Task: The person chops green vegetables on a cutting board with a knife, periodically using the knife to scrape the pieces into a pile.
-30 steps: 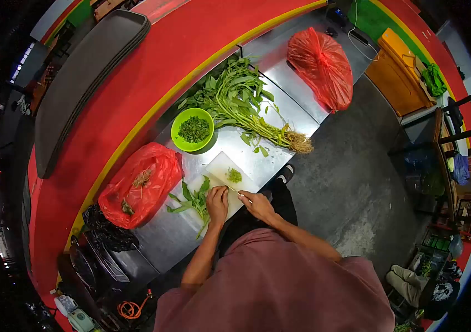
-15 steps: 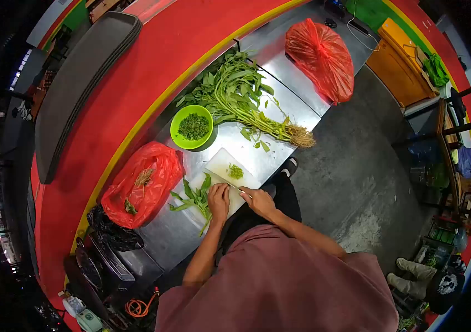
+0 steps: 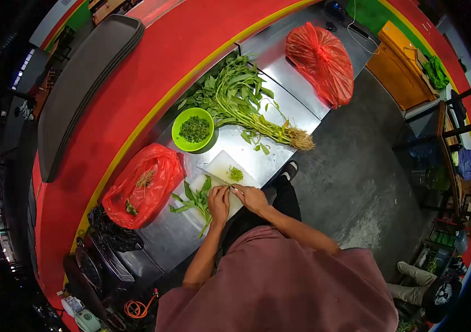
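My left hand [image 3: 219, 203] is closed with curled fingertips on the stems of the leafy greens [image 3: 194, 200], whose leaves stick out to its left. In my right hand [image 3: 252, 199] is a knife [image 3: 213, 176], its blade lying across the white cutting board [image 3: 221, 161] just beyond my left fingertips. Both hands nearly touch over the board. A small heap of chopped green stems [image 3: 236, 174] sits on the board past the blade. Just beyond stands a lime-green bowl [image 3: 209, 139] with finely chopped greens [image 3: 194, 129] in it.
A big rooted bunch of greens [image 3: 238, 105] lies across the metal table [image 3: 271, 160]. An open red plastic bag [image 3: 163, 191] with root scraps is at left, beside a black bag [image 3: 115, 232]. A tied red bag [image 3: 321, 63] stands at far right. Another person's legs [image 3: 412, 282] show at lower right.
My right hand has slid forward and left, closer to my left hand. The knife blade now reaches farther across the board, past its left edge. My left hand stays on the stems.
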{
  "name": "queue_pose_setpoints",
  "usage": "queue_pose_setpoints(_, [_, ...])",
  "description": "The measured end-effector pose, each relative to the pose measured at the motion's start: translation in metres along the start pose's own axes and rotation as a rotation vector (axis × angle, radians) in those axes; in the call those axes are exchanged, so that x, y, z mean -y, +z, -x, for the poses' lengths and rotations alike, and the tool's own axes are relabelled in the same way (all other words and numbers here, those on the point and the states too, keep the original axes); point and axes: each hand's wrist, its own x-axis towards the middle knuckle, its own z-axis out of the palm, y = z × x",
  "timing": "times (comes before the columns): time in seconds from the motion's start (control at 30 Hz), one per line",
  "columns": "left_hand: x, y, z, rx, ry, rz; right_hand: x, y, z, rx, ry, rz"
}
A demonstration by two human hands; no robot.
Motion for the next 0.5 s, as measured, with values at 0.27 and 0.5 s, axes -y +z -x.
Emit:
queue_pose_setpoints(0.27, [0.000, 0.002, 0.001, -0.008, -0.028, -0.008, 0.007, -0.027, 0.021, 0.049, 0.048, -0.138])
queue_pose_setpoints(0.5, [-0.003, 0.000, 0.002, -0.006, -0.022, -0.017, 0.002, -0.013, 0.015, 0.009, 0.030, -0.049])
